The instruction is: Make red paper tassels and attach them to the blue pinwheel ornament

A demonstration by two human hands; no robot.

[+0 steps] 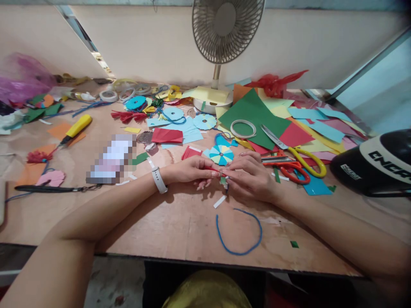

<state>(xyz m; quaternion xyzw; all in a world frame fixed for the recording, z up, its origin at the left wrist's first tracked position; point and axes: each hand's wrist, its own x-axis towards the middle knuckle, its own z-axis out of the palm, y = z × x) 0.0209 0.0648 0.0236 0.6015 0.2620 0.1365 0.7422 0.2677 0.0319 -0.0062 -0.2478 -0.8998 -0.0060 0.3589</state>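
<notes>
My left hand (192, 169), with a white band on its wrist, pinches a small red paper piece (215, 170) above the table. My right hand (252, 176) meets it from the right, its thumb and fingers closed at the other end of the same piece. Under the fingertips a bit of green and a dark tip show, too small to make out. Just behind the hands lies a blue and yellow pleated paper disc (221, 155). A white strip (220, 201) and a curved blue cord (239, 253) lie in front of them.
Yellow-handled scissors (306, 161), an orange cutter (278, 160) and a black bottle (379, 164) are on the right. Coloured paper (257, 115) and a fan (224, 19) stand behind. On the left are a phone (112, 158) and a yellow-handled tool (77, 128).
</notes>
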